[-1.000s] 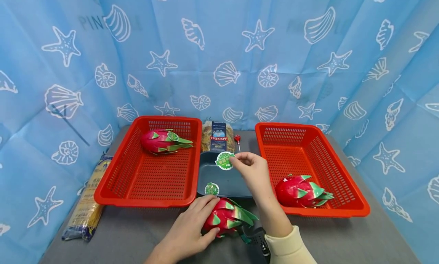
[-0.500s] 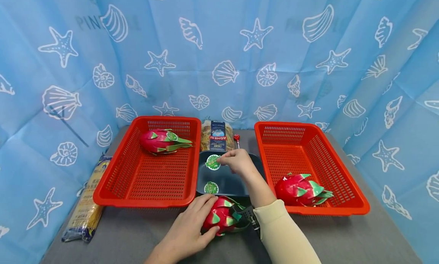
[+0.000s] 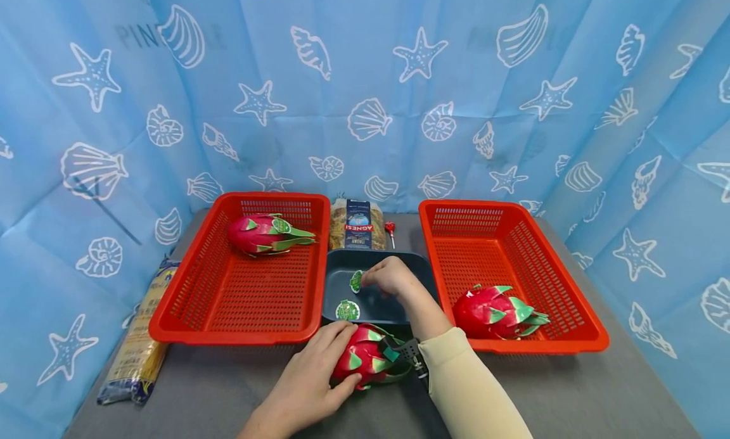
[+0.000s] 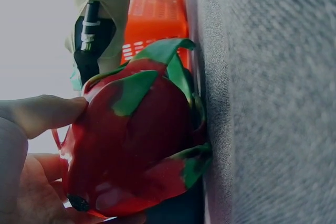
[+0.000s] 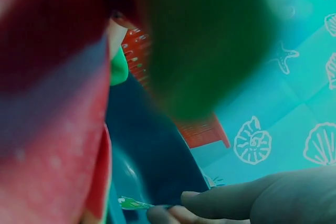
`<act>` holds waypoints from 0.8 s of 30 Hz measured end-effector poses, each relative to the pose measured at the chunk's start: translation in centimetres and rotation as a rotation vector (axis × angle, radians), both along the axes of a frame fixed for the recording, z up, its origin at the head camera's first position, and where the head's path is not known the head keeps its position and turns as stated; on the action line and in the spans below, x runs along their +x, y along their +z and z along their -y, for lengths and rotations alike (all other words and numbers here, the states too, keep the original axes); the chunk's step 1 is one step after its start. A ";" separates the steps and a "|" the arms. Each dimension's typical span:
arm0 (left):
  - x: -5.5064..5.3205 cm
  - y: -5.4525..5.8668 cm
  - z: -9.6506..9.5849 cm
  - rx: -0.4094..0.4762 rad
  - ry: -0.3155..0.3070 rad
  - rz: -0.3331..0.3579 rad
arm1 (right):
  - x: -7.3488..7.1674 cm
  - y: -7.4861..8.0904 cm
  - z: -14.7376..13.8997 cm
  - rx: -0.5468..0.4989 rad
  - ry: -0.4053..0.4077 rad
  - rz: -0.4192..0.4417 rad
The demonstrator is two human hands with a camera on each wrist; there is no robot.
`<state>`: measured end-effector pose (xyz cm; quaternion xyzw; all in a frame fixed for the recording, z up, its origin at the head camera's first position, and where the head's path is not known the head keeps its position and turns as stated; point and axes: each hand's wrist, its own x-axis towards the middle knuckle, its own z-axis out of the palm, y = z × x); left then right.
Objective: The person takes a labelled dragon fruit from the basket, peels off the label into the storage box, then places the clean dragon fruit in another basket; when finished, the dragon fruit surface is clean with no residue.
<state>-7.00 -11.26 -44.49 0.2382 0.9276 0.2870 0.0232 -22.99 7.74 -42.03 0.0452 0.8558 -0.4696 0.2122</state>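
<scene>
Green sticker [image 3: 356, 281] over dark tray [image 3: 388, 310]
Right hand [image 3: 392, 277] pinches the sticker, left hand [image 3: 310, 372] grips a dragon fruit [image 3: 358, 358] (red, green-leaved)

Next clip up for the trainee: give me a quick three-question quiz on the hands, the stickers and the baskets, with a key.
1. True or false: the left hand holds a dragon fruit.
2. What is the right hand pinching? A) lollipop B) green sticker C) pasta bag
3. Altogether, how many dragon fruits lie inside the left red basket and the right red basket?

Key: 1: true. 2: B. 3: two, the left-basket fruit and the right-basket fruit.
</scene>
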 end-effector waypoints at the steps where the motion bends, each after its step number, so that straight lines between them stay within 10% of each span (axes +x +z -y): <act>1: 0.0 0.0 0.0 0.000 0.000 0.001 | 0.0 0.0 0.0 0.012 0.007 0.010; 24: 0.0 0.0 0.2 0.021 -0.022 -0.001 | 0.9 1.4 0.1 0.196 0.105 -0.012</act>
